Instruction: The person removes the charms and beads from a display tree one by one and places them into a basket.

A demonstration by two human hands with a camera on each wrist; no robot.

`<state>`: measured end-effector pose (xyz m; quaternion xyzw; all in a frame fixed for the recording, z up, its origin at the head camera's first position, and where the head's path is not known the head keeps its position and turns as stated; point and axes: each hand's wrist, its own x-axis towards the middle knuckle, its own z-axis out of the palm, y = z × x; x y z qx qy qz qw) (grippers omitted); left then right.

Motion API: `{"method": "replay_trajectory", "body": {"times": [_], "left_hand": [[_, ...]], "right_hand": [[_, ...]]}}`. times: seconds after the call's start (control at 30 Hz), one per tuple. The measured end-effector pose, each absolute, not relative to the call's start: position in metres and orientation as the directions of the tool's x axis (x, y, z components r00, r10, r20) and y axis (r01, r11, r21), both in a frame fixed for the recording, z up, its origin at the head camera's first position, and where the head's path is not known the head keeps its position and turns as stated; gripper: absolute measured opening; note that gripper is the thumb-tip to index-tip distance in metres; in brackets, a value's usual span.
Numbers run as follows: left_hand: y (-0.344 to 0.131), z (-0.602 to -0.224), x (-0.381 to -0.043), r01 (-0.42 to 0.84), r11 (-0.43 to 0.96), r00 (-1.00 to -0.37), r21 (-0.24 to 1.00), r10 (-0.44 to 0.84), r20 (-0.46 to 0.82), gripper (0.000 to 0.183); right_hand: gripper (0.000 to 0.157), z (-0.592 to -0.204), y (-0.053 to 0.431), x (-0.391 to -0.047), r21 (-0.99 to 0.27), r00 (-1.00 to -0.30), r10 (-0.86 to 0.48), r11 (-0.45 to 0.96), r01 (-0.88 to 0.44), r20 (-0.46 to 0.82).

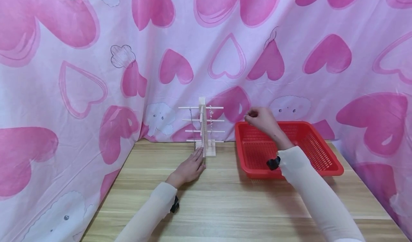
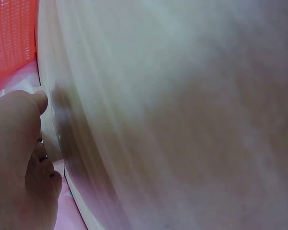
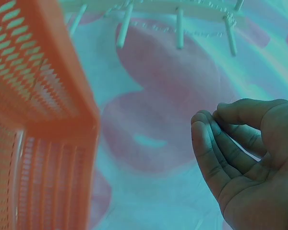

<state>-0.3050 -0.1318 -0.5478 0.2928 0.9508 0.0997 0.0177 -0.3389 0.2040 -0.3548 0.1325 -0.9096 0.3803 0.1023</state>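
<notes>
A pale wooden jewelry stand [image 1: 202, 101] with several crossbars stands against the back curtain. A dark thin chain [image 1: 191, 119] hangs on its left side, and a beaded chain [image 1: 211, 117] on the right. Another chain runs down the middle. My left hand [image 1: 189, 167] rests on the stand's base, its fingers stretched forward; the left wrist view shows the hand [image 2: 14, 129] beside the base [image 2: 51, 139]. Raised over the red basket's back left corner, my right hand [image 1: 262, 119] has loosely bent fingers. Nothing shows between the thumb and fingertips of this hand [image 3: 249, 158] in the right wrist view.
The red plastic basket [image 1: 325, 141] sits on the wood-grain table [image 1: 219, 202], right of the stand. A pink heart-print curtain [image 1: 175, 66] encloses the back and sides. In the right wrist view, the basket's wall [image 3: 81, 110] rises close beside the right hand.
</notes>
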Motion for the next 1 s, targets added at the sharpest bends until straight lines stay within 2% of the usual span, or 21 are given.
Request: {"method": "replay_trajectory", "body": {"times": [0.6, 1.0], "left_hand": [[-0.131, -0.542, -0.301, 0.549, 0.810, -0.830, 0.205, 0.557, 0.021, 0.067], [-0.131, -0.540, -0.300, 0.536, 0.817, -0.836, 0.212, 0.548, 0.000, 0.068]], "right_hand": [[0.019, -0.343, 0.139, -0.334, -0.699, -0.918, -0.241, 0.595, -0.396, 0.315], [0.029, -0.339, 0.105, -0.333, -0.688, -0.921, -0.244, 0.611, -0.390, 0.305]]}}
